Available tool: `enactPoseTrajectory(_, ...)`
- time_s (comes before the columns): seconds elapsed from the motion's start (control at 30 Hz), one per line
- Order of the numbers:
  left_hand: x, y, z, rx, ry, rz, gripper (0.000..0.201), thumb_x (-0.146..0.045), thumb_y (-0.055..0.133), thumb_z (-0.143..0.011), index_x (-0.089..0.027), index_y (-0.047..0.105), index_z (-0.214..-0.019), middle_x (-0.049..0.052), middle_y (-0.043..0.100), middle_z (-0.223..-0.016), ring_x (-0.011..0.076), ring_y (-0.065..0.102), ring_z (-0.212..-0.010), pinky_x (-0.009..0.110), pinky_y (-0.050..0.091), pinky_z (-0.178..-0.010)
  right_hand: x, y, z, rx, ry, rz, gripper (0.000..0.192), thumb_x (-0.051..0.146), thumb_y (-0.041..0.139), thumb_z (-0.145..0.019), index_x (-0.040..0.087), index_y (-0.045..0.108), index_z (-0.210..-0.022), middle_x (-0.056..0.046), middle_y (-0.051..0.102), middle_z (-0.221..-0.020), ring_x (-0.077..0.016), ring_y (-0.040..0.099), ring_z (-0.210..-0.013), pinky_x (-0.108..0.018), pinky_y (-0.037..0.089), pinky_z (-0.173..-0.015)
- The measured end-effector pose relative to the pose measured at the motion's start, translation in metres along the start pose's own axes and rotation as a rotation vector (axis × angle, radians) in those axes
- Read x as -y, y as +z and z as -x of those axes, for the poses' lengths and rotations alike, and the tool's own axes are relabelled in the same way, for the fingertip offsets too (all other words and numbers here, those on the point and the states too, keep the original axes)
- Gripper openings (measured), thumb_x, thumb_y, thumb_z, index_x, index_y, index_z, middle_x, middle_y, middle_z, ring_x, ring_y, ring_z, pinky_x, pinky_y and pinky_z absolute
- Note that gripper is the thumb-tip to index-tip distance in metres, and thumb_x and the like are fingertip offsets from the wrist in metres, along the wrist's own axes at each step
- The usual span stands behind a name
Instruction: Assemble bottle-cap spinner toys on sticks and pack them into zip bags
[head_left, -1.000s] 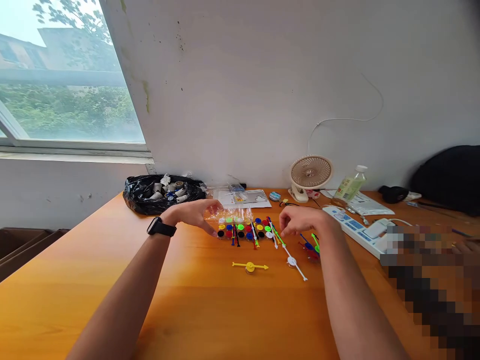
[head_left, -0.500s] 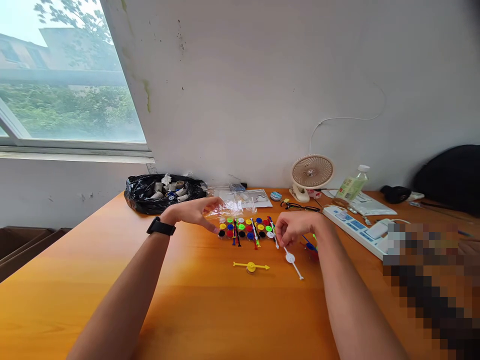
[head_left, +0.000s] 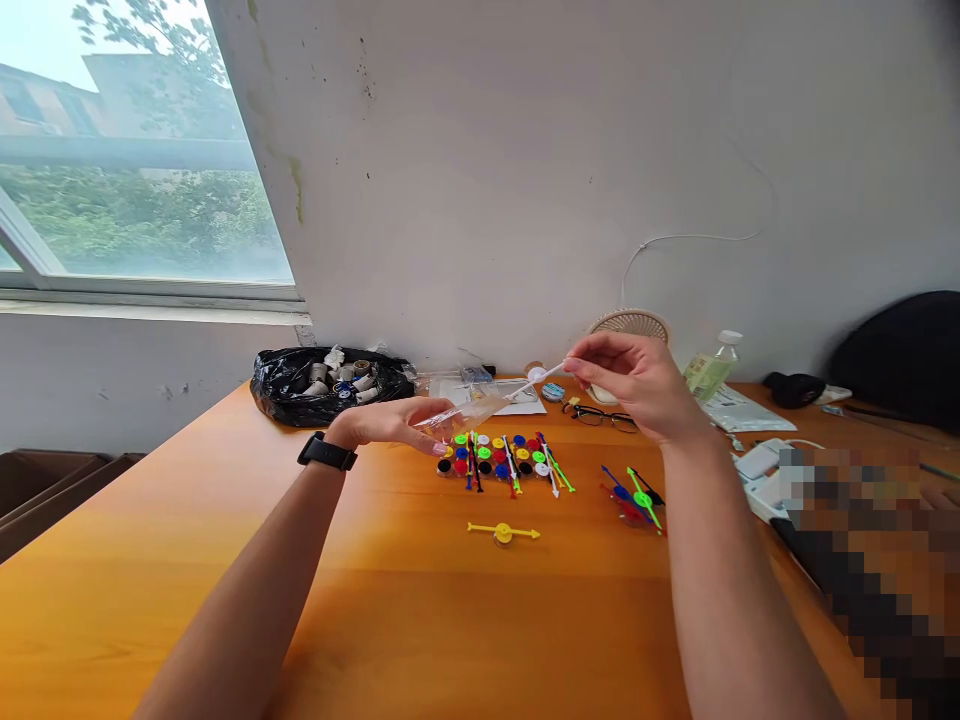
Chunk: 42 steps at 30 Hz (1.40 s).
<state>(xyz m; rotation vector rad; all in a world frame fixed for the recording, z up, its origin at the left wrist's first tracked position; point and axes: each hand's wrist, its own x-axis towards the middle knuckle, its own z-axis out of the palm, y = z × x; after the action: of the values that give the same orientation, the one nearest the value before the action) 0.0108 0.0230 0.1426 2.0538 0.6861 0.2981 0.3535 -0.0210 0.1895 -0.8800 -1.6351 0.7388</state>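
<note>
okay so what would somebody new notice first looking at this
The right hand, raised above the orange table, pinches a white spinner stick, while the left hand holds a clear plastic bag. Below them lies a cluster of bright coloured discs and sticks.

White wall (head_left: 525, 150), daylit window (head_left: 127, 170)

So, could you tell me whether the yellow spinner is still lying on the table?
Yes, the yellow spinner lies flat on the table, apart from both hands.
</note>
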Motion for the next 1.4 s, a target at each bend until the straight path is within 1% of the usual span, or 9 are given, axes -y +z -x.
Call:
enactPoseTrajectory(0.2,0.001,0.002,-0.001,0.048,-0.001,0.070,0.063,-0.045,0.079,-0.084,-0.025,0.053,-0.137,0.007,0.066,-0.122,0.0281,0.061,-0.113,0.034,0.045,-0.092,-0.003,0.020,-0.005,0.103,-0.012,0.064,0.029,0.048,0.086,-0.079,0.022,0.076,-0.087,-0.004,0.072,-0.086,-0.0175,0.064,-0.078,-0.031,0.053,-0.068)
enactPoseTrajectory(0.33,0.002,0.000,-0.002,0.052,0.023,-0.017,0.074,-0.045,0.083,-0.079,-0.026,0.048,-0.142,0.005,0.067,-0.114,0.0255,0.061,-0.104,0.033,0.044,-0.089,-0.005,0.025,-0.007,-0.039,-0.087,-0.003,0.029,0.050,0.083,-0.082,0.024,0.072,-0.091,-0.004,0.073,-0.092,-0.0188,0.067,-0.082,-0.034,0.057,-0.077)
enactPoseTrajectory(0.4,0.002,-0.001,-0.003,0.030,0.033,-0.100,0.081,-0.046,0.086,-0.075,-0.025,0.050,-0.144,0.005,0.067,-0.116,0.0265,0.061,-0.106,0.033,0.043,-0.089,-0.003,0.027,-0.007,-0.063,-0.099,-0.036,0.028,0.051,0.079,-0.087,0.025,0.068,-0.093,-0.004,0.075,-0.098,-0.0197,0.068,-0.088,-0.036,0.057,-0.084)
enactPoseTrajectory(0.5,0.002,-0.001,-0.003,-0.012,0.029,-0.181,0.085,-0.047,0.090,-0.069,-0.026,0.055,-0.144,0.007,0.065,-0.126,0.0297,0.059,-0.115,0.034,0.043,-0.093,0.001,0.031,-0.005,0.084,-0.077,-0.043,0.028,0.052,0.072,-0.092,0.026,0.062,-0.093,-0.006,0.076,-0.104,-0.0226,0.070,-0.099,-0.039,0.056,-0.094)
enactPoseTrajectory(0.6,0.001,0.000,-0.003,-0.031,0.009,-0.214,0.085,-0.047,0.090,-0.068,-0.027,0.056,-0.144,0.007,0.065,-0.131,0.0305,0.059,-0.119,0.035,0.045,-0.095,0.005,0.031,-0.003,0.253,-0.046,-0.006,0.028,0.052,0.069,-0.095,0.026,0.059,-0.094,-0.006,0.077,-0.103,-0.0247,0.071,-0.105,-0.040,0.054,-0.097)
enactPoseTrajectory(0.9,-0.008,-0.001,0.002,-0.110,-0.058,-0.325,0.088,-0.053,0.089,-0.068,-0.026,0.055,-0.144,0.010,0.064,-0.134,0.0318,0.060,-0.122,0.036,0.046,-0.099,0.004,0.008,0.002,0.328,0.059,0.152,0.027,0.049,0.072,-0.093,0.023,0.063,-0.094,-0.005,0.076,-0.098,-0.0232,0.071,-0.101,-0.036,0.053,-0.092)
enactPoseTrajectory(1.03,-0.001,-0.001,0.000,-0.137,-0.018,-0.251,0.086,-0.052,0.089,-0.070,-0.024,0.055,-0.144,0.011,0.063,-0.135,0.0323,0.059,-0.121,0.037,0.046,-0.099,0.002,0.011,0.001,0.289,0.043,0.143,0.029,0.050,0.077,-0.089,0.023,0.066,-0.094,-0.006,0.077,-0.094,-0.0235,0.072,-0.095,-0.038,0.055,-0.090)
enactPoseTrajectory(1.2,-0.002,0.001,-0.001,-0.114,0.059,-0.083,0.072,-0.050,0.083,-0.078,-0.022,0.059,-0.139,0.010,0.067,-0.129,0.0346,0.059,-0.121,0.039,0.047,-0.098,-0.002,0.030,-0.005,0.164,-0.057,0.064,0.033,0.055,0.080,-0.084,0.024,0.073,-0.092,-0.006,0.077,-0.094,-0.0243,0.070,-0.095,-0.041,0.056,-0.091)
enactPoseTrajectory(1.4,-0.010,0.003,-0.001,-0.065,0.080,0.096,0.063,-0.046,0.077,-0.088,-0.023,0.057,-0.143,0.010,0.059,-0.144,0.0324,0.054,-0.131,0.041,0.045,-0.107,-0.004,0.041,-0.006,0.254,-0.094,0.119,0.028,0.054,0.078,-0.085,0.026,0.080,-0.089,-0.005,0.075,-0.096,-0.0231,0.066,-0.097,-0.039,0.053,-0.092)
